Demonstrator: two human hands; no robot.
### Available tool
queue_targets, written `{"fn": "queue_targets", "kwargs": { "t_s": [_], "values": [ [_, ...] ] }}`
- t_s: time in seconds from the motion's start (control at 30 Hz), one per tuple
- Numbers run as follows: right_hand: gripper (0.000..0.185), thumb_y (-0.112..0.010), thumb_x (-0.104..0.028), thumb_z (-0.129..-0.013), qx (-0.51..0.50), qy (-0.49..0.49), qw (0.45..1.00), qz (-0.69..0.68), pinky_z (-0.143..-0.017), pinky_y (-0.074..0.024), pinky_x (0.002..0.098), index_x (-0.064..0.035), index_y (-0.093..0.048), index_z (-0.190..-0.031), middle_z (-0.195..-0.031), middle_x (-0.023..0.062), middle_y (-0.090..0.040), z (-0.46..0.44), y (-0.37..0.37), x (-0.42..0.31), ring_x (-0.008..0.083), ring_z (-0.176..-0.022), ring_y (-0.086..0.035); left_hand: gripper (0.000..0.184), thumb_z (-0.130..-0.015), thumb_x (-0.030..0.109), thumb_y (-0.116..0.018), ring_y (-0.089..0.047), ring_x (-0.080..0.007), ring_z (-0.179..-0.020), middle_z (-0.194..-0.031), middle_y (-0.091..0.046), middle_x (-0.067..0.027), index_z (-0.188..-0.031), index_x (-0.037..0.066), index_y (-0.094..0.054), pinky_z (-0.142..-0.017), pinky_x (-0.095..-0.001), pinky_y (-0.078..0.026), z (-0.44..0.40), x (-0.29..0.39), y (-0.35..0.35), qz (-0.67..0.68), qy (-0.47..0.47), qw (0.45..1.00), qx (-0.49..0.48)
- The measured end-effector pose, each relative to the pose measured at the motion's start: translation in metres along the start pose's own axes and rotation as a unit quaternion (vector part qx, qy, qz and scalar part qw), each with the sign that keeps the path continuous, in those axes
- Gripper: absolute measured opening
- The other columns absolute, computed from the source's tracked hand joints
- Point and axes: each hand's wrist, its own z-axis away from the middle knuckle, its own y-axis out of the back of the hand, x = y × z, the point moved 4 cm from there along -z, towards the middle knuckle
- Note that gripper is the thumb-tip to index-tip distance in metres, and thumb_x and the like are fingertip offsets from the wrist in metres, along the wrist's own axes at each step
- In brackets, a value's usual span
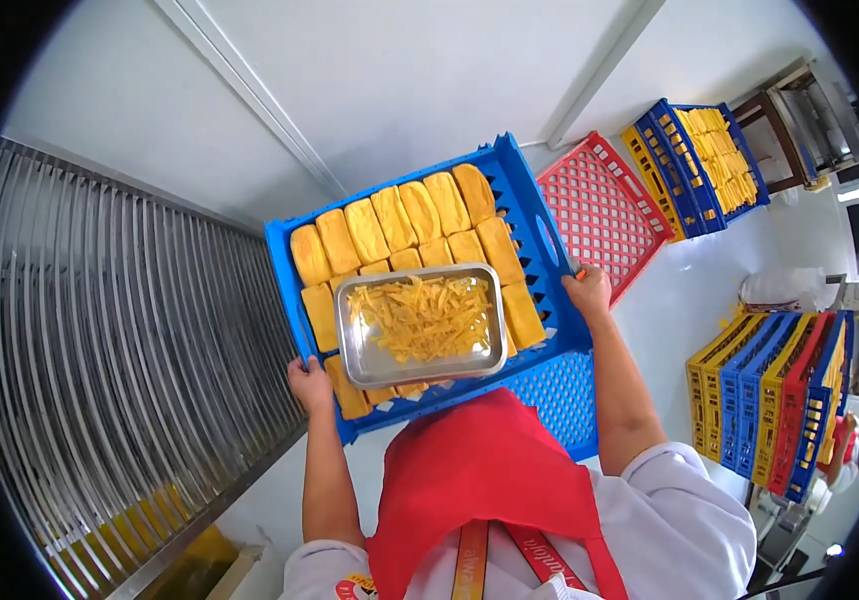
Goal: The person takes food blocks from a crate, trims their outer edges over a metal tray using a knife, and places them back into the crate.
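Note:
My left hand (311, 386) is closed on the left rim of a blue plastic crate (540, 240). On the opposite side, my right hand (588, 288) grips the crate's edge by its handle slot. A small thin item with an orange bit shows at the right fingers, too small to name. Rows of golden bread loaves (390, 222) fill most of the crate. Resting on the loaves is a shallow steel tray (370, 372) that holds a loose heap of yellow strips (425, 315). The tray hides the loaves under it.
A slatted metal rack (150, 360) stands close at left. A red crate (605, 205) and another blue crate (550, 400) lie beyond and below mine. Stacked crates with bread (715, 160) and a tall crate stack (765, 390) stand at right, near another person (850, 450).

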Motion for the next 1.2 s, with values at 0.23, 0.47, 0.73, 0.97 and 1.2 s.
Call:
{"fn": "queue_targets", "kwargs": {
  "t_s": [0.23, 0.47, 0.73, 0.97, 1.2],
  "values": [
    [0.031, -0.066, -0.030, -0.070, -0.067, 0.020, 0.998, 0.007, -0.081, -0.0522, 0.0488, -0.0061, -0.072, -0.089, -0.087, 0.0231, -0.070, -0.007, 0.002, -0.009, 0.0404, -0.088, -0.068, 0.034, -0.088, 0.019, -0.064, -0.064, -0.0380, -0.099, -0.102, -0.066, -0.0258, -0.110, -0.006, -0.062, -0.088, -0.0426, -0.048, 0.007, 0.011, 0.003, -0.108, -0.043, 0.992, 0.048],
    [0.051, -0.073, -0.045, -0.072, -0.072, 0.056, 0.994, 0.054, -0.084, -0.0516, 0.0488, -0.0040, -0.069, -0.101, -0.099, 0.0228, -0.070, -0.014, -0.002, -0.008, 0.0394, -0.096, -0.067, 0.045, -0.085, 0.020, -0.068, -0.050, -0.0434, -0.119, -0.127, -0.052, -0.0248, -0.123, 0.000, -0.054, -0.095, -0.0528, -0.043, 0.024, 0.040, -0.006, -0.272, 0.033, 0.961, 0.034],
    [0.072, -0.057, -0.059, -0.083, -0.233, -0.131, 0.937, -0.223, -0.069, -0.0501, 0.0417, 0.0018, -0.055, -0.122, -0.097, 0.0193, -0.063, 0.042, 0.034, 0.004, 0.0279, -0.081, -0.063, 0.040, -0.074, 0.014, -0.074, -0.052, -0.0370, -0.115, -0.120, -0.056, -0.0188, -0.111, 0.006, -0.060, -0.095, -0.0475, -0.044, 0.125, 0.159, -0.087, -0.103, -0.422, 0.882, -0.181],
    [0.060, -0.068, -0.051, -0.079, -0.251, -0.037, 0.962, -0.098, -0.083, -0.0495, 0.0455, 0.0046, -0.064, -0.101, -0.093, 0.0300, -0.067, 0.123, 0.039, 0.017, 0.0376, -0.092, -0.067, 0.037, -0.076, 0.023, -0.074, -0.051, -0.0326, -0.118, -0.125, -0.055, -0.0120, -0.108, 0.008, -0.064, -0.094, -0.0465, -0.045, 0.221, 0.208, -0.150, -0.132, -0.585, 0.727, -0.334],
    [0.054, -0.070, -0.045, -0.079, -0.292, -0.075, 0.944, -0.136, -0.081, -0.0502, 0.0448, 0.0039, -0.064, -0.101, -0.090, 0.0265, -0.068, 0.163, 0.040, 0.049, 0.0372, -0.090, -0.068, 0.041, -0.081, 0.031, -0.069, -0.048, -0.0302, -0.124, -0.130, -0.053, -0.0117, -0.115, 0.010, -0.065, -0.097, -0.0476, -0.043, 0.233, 0.257, -0.190, -0.216, -0.621, 0.670, -0.344]
  ]
}}
